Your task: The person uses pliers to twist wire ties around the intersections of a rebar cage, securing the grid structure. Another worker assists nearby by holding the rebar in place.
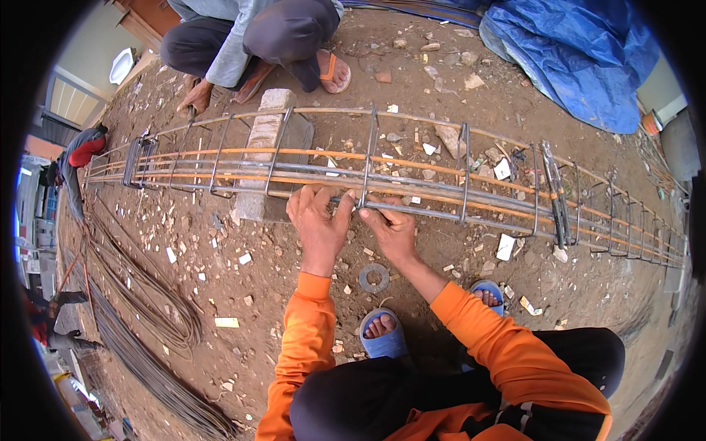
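Note:
A long rebar cage (441, 195) of straight bars and square stirrups stretches across in front of me. Both hands meet at its near lower bar, where a stirrup (365, 173) crosses it. My left hand (320, 224) is closed over the bar, its thumb against the stirrup's corner. From the other side, my right hand (395, 234) pinches the same joint with thumb and fingers. Any thin wire between the fingertips is too small to make out. Farther right, a dark two-handled tool (555, 195) lies across the cage.
A concrete block (266, 140) stands under the cage. Across from me a person (254, 44) squats, one hand near the cage's far bar. Long bars (147, 367) lie at left, a blue tarp (573, 55) at upper right. A grey ring (363, 278) and rubble are on the dirt.

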Demonstrator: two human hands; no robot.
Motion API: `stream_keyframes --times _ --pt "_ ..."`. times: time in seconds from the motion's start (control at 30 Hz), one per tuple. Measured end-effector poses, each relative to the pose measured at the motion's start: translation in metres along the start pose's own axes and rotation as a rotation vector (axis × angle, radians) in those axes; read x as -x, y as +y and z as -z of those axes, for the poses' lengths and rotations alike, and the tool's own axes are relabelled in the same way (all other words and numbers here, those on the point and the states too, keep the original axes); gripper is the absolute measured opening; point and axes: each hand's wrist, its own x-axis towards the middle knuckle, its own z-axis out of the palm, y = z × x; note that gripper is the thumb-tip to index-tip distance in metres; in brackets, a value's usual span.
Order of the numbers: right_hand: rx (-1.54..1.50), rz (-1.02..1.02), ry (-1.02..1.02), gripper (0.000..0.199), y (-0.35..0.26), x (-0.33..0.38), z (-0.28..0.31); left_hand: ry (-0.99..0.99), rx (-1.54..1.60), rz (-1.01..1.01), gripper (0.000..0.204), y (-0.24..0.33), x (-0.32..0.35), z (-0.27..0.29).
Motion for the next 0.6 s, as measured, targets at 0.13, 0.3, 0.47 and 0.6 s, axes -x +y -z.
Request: stream_keyframes --times 0.13,0.3,0.47,0.6 --pt "-0.004 0.003 0.035 0.038 -0.004 -0.001 -0.003 -0.103 0.039 0.092 0.017 0.01 -0.007 -0.002" --pt "-0.075 -0.194 0.0 0.033 -0.036 0.003 -0.003 -0.191 0.135 0.085 0.017 0.012 -0.014 -0.007" --pt "0.13 -0.163 0.188 0.03 -0.033 0.015 -0.021 -0.27 0.318 0.338 0.016 0.016 -0.026 -0.009" --pt "0.105 -0.225 0.255 0.028 -0.04 0.019 -0.024 -0.24 0.447 0.337 0.014 0.007 -0.012 -0.011"
